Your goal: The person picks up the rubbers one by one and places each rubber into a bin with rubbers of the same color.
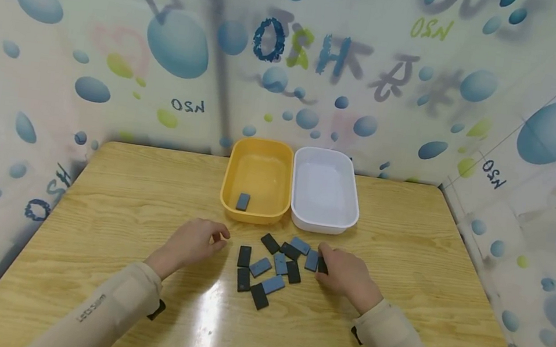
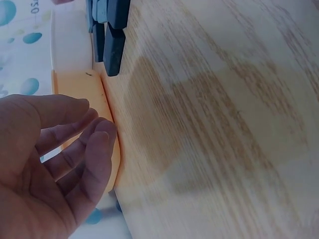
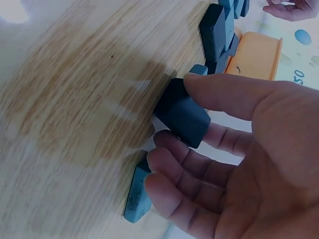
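Note:
My right hand (image 1: 346, 273) pinches a black rectangular tile (image 3: 183, 112) between thumb and fingers, at the right end of a loose group of tiles. Just left of it lies a blue-grey tile (image 1: 311, 260). Several black and blue-grey tiles, such as a black tile (image 1: 244, 256) and a blue-grey tile (image 1: 273, 284), lie flat on the table, some touching. Left of the group, my left hand (image 1: 193, 242) hovers with loosely curled fingers and holds nothing; the left wrist view shows no tile in its fingers (image 2: 99, 149).
Behind the tiles stand a yellow tray (image 1: 259, 174) and a white tray (image 1: 325, 188), side by side. One blue-grey tile (image 1: 243, 202) lies inside the yellow tray near its front. The wooden table (image 1: 150, 186) meets a patterned wall (image 1: 168, 124) at the back.

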Motion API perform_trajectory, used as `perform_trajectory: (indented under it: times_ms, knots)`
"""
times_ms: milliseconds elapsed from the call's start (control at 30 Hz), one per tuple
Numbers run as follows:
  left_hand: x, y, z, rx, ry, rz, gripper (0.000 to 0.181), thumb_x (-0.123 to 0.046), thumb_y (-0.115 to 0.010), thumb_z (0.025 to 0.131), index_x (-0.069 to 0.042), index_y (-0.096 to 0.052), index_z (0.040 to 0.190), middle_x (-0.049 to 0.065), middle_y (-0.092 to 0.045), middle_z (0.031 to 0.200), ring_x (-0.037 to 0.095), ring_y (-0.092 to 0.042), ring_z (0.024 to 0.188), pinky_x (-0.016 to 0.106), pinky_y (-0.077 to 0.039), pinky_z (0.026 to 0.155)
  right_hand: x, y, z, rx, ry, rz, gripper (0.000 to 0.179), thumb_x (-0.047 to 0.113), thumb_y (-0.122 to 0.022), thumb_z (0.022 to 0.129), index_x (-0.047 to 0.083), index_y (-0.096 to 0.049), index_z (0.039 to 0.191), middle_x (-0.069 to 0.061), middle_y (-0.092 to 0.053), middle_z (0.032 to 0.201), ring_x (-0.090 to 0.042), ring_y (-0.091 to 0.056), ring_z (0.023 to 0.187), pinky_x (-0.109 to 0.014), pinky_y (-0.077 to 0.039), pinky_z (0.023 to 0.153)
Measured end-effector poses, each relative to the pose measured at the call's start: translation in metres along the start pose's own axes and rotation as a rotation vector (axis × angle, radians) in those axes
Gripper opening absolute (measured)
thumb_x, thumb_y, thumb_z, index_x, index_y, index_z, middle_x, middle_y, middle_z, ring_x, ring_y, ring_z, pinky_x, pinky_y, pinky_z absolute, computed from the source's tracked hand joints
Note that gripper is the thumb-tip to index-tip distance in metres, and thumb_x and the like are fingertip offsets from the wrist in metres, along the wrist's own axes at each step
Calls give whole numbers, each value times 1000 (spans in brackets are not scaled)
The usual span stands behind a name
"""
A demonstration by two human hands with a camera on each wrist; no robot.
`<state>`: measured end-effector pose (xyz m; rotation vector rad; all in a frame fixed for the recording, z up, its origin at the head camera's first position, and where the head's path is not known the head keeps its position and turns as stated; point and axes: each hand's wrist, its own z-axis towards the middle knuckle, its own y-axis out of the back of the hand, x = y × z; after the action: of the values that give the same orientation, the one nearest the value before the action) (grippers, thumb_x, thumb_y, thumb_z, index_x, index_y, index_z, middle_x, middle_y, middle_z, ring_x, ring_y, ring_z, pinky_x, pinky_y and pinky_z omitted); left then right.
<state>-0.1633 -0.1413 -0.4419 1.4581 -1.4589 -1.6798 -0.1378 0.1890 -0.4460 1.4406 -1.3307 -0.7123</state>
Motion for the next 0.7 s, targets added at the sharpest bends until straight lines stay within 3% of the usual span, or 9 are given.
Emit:
perform_trajectory:
  times_ms: [333,700]
  knots:
    - [-4,-1,2,-8,-15,-13,15,-23,-66,92,-17,-72,103,-1,-71,88,10,-61,75,31,-50,67,4,1,-1,7,16,38,30,14,-70,86,15,-53,111,-8,-62,94,-21,-55,76,-39,-48,69]
    - [-8,-5,1,-3,-30,-34,15,-23,-67,91,-17,-72,104,-3,-71,87,11,-63,79,34,-51,71,-2,-1,-2,-52,27,-20,29,9,-68,80,18,-55,104,-6,-58,90,-20,-51,69,-36,-44,58]
